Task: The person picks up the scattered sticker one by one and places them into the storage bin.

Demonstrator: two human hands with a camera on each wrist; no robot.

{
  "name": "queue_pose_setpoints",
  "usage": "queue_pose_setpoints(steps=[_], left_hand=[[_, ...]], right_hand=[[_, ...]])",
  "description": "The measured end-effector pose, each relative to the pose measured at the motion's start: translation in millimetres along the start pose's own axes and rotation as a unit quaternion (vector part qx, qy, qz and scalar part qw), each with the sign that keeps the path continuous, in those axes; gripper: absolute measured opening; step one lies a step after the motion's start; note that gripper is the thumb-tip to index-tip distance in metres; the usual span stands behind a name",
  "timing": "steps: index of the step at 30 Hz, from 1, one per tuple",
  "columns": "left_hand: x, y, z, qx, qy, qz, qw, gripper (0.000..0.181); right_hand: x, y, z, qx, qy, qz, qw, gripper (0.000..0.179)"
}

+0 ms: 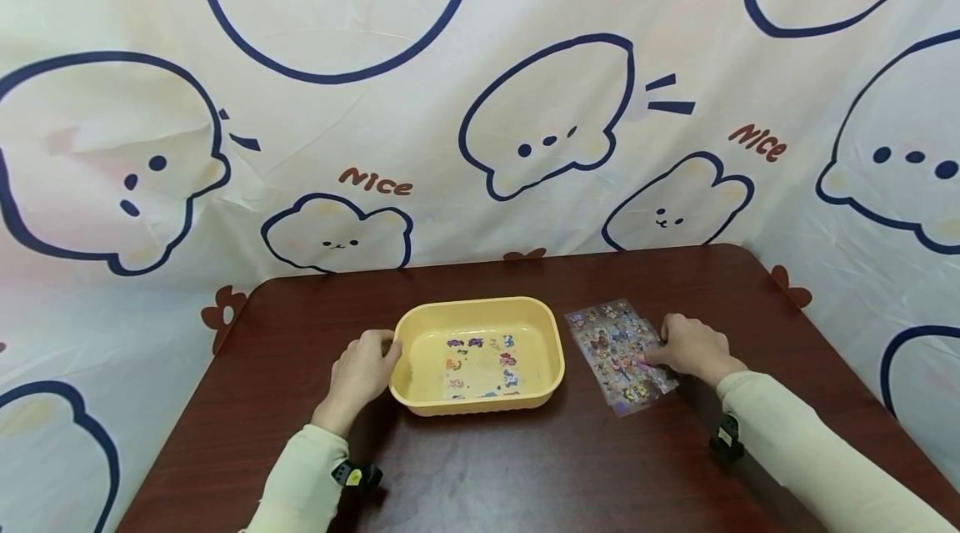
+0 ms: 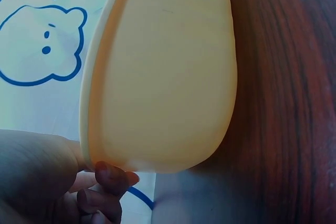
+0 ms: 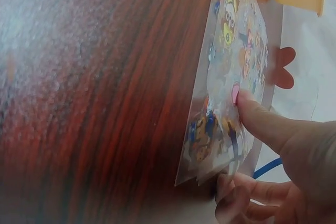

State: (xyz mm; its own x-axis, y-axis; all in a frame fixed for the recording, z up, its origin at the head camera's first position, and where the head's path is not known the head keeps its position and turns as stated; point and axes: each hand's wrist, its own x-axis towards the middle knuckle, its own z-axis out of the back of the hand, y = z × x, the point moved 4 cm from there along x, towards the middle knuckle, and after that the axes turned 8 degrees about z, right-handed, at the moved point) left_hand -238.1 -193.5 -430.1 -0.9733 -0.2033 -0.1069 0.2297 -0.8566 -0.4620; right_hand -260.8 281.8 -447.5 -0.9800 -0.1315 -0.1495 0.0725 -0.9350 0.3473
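Note:
A yellow plastic basin [image 1: 480,407] stands on the table, with a sheet of small colourful stickers [image 1: 480,366] lying on its bottom. My left hand [image 1: 363,370] grips the basin's left rim; in the left wrist view its fingers [image 2: 107,179] curl beneath the rim. To the right of the basin, several clear sticker sheets [image 1: 618,354] overlap in a loose stack. My right hand [image 1: 693,347] pinches the right edge of these sheets, thumb on top and fingers underneath, as the right wrist view shows. There the sheets' near edge [image 3: 210,150] is fanned slightly apart.
The dark brown wooden table [image 1: 525,475] fills the lower part of the head view. A white cloth [image 1: 442,141] printed with cartoon figures hangs behind it and at both sides. A black wrist device [image 1: 726,437] sits on my right forearm.

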Motion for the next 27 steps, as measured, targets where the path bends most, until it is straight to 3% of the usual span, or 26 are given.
queue_pose_setpoints(steps=[9,18,27], left_hand=[[0.0,0.0,0.0,0.0,-0.001,-0.001,1.0,0.038],[-0.3,-0.3,0.0,0.003,-0.004,0.0,1.0,0.038],[-0.6,-0.8,0.0,0.004,-0.005,-0.002,1.0,0.038]], right_hand=[[-1.5,-4.4,0.4,0.017,-0.003,0.003,0.9998,0.061],[-3.1,-7.5,-2.4,0.038,-0.031,0.01,0.9988,0.038],[-8.4,-14.5,2.5,0.052,-0.042,0.059,0.996,0.016]])
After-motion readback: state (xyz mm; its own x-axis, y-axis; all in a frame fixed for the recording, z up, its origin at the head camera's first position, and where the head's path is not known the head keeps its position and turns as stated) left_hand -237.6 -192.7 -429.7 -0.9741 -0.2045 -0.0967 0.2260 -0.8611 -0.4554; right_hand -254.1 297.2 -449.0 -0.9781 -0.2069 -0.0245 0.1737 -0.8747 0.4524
